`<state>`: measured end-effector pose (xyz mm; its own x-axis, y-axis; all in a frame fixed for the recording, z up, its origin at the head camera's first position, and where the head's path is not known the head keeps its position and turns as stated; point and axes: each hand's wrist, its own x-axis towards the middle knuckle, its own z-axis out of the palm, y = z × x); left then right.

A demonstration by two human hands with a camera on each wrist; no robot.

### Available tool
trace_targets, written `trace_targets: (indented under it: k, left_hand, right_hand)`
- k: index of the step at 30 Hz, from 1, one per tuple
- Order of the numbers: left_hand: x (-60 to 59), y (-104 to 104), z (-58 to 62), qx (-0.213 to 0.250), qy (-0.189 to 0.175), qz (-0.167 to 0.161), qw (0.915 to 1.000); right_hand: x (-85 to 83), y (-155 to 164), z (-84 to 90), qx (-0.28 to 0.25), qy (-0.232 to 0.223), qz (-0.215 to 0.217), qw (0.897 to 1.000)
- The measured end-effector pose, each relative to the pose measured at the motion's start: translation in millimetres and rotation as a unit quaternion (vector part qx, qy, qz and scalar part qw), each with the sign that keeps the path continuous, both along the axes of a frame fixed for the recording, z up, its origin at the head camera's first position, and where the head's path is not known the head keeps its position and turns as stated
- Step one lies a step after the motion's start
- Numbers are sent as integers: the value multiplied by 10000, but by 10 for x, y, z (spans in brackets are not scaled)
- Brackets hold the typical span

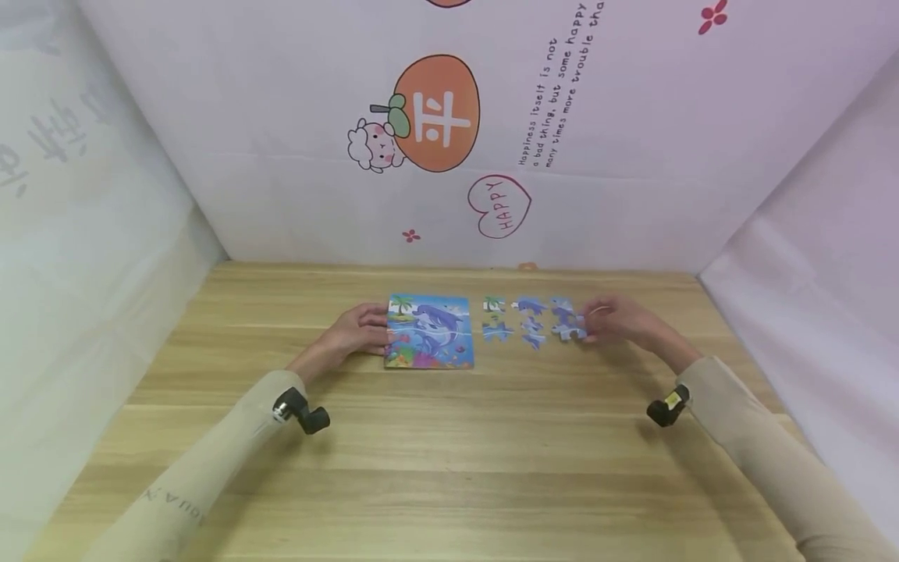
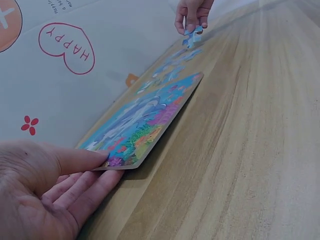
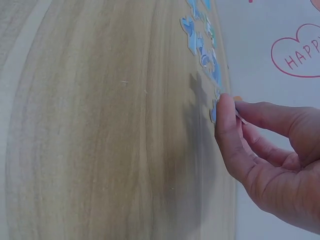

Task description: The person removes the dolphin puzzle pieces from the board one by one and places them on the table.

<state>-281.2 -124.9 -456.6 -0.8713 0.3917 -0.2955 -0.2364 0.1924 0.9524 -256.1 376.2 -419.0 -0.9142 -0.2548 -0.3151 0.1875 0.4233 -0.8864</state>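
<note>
My left hand [image 1: 354, 332] pinches the left edge of a square dolphin picture board [image 1: 430, 332]. In the left wrist view the thumb lies on top of that board and the other fingers are underneath, with a shadow below its near edge. Over on the right, my right hand [image 1: 618, 318] holds a blue jigsaw piece [image 2: 192, 36] between thumb and fingertips. The right wrist view shows that piece mostly edge-on, partly covered by the fingers. Several loose jigsaw pieces [image 1: 530, 304] with dolphin and palm tree parts lie between the board and the right hand.
The wooden table [image 1: 449, 453] spreads out in front of both arms. Along its back edge rises a white printed wall sheet [image 1: 618, 211], with further white sheets on the left and right sides. A small black device [image 1: 307, 414] is worn on each wrist.
</note>
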Motion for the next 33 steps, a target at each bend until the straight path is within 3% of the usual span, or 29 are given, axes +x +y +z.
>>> trace_targets:
  k: [7,15,19,23,27,30,33]
  left_hand:
    - [13,4,-56,79,-29,0,10000]
    - [-2,-14,-59,119,74,-30,9999]
    - [-11,-2,-65,119,53,-24,9999]
    - [-20,15,-89,154,102,-50,9998]
    - [7,-26,-102,53,130,7,9999]
    - [23,-39,-104,47,105,78,9999]
    - [12,-6,-109,106,136,-26,9998]
  right_hand:
    - [63,-38,49,343,6,147,9993]
    - [55,-156,18,461,-53,-37,9989]
    - [25,-187,13,901,-64,-31,9959]
    - [-5,-206,43,1613,153,109,9867]
    - [-57,-262,67,2419,572,404,9678]
    - [-79,-267,64,2778,755,465,9565]
    - [-58,-208,43,2839,689,338,9558]
